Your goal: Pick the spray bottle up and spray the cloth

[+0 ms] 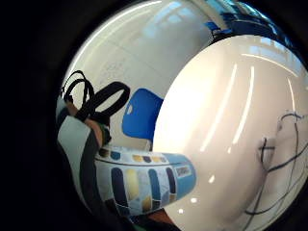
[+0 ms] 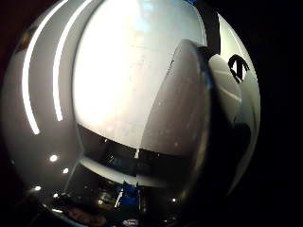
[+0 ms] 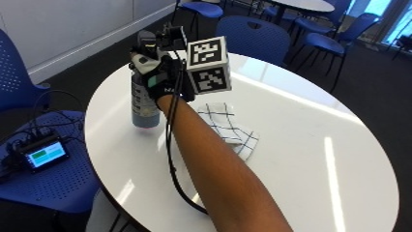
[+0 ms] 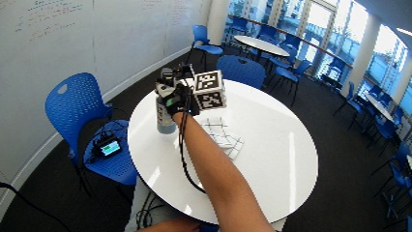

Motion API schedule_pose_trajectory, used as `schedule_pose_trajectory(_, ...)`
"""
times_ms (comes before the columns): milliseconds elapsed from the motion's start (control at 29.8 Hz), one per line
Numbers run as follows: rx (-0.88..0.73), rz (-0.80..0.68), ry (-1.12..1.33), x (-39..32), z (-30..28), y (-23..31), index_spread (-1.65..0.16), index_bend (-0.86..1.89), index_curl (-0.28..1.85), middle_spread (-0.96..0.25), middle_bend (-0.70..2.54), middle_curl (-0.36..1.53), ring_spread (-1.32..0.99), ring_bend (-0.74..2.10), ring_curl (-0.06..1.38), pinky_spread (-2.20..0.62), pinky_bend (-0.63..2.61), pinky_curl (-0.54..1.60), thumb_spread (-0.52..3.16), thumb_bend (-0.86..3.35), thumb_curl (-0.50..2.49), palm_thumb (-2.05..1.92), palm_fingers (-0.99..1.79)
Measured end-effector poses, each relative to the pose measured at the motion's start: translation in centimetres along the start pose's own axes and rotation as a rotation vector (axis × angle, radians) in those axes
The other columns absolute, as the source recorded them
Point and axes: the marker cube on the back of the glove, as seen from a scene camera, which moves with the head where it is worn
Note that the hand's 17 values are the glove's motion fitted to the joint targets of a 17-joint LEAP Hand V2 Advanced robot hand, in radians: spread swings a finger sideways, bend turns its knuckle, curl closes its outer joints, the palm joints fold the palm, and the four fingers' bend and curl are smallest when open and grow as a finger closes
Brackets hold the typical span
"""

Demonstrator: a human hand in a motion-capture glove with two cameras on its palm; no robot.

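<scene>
A bare arm reaches out from the near edge of the round white table. At the end of it is the right hand in its black glove. The hand is at the top of the spray bottle, up by the spray head. The pictures do not show if the fingers are curled round the bottle or just touching it, so I cannot tell how the hand is set.

The spray bottle stands upright on the table, near the table's left edge. It is grey and blue with a pattern on it, and it has a pinkish base. In the little finger side palm view the patterned bottle is very close to the palm.

Just to the right of the bottle lies the cloth. It is white with thin dark lines in a check. It is bunched up and lies flat on the table, partly hidden behind the arm.

On the left, a blue chair stands beside the table. A small screen with wires sits on its seat.

Past the table are more blue chairs and a white wall.
</scene>
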Motion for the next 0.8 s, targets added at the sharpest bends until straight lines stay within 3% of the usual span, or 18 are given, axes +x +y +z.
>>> schedule_pose_trajectory(805,0.018,-0.014,-0.039,0.5,-0.4,1.4,-0.28,0.31,0.59,-0.18,0.48,0.49,-0.17,0.54,0.44,-0.2,0.44,0.4,0.55,-0.04,0.75,0.9,1.33)
